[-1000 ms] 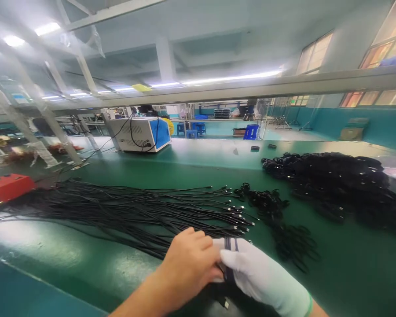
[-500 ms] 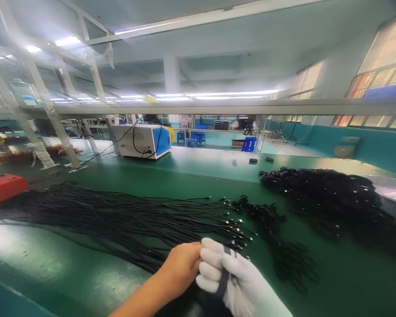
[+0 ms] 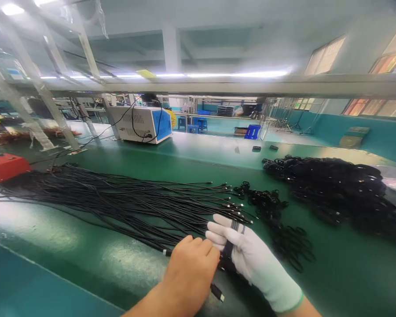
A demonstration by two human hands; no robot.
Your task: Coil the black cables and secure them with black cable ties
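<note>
My bare left hand (image 3: 193, 264) is closed around a black cable; one connector (image 3: 166, 252) sticks out at its left and another (image 3: 218, 292) below it on the right. Against its fingers is my right hand (image 3: 240, 242), in a white glove, curled round a black strap-like band (image 3: 228, 249), with dark loops around a finger. Long black cables (image 3: 128, 193) lie side by side across the green table (image 3: 95, 264), their metal tips just beyond my right hand. Small black loops (image 3: 267, 202) lie to the right of those tips.
A big heap of black coiled cables (image 3: 333, 185) covers the table's right side. A white and blue machine (image 3: 145, 124) stands at the back beside metal posts. A red object (image 3: 6, 167) sits at the far left. A shelf beam (image 3: 198, 86) crosses above the table.
My left hand has turned knuckles up, and cable connectors now show beside it. My right hand's fingers have loosened slightly. The view has tilted down, so the background sits higher.
</note>
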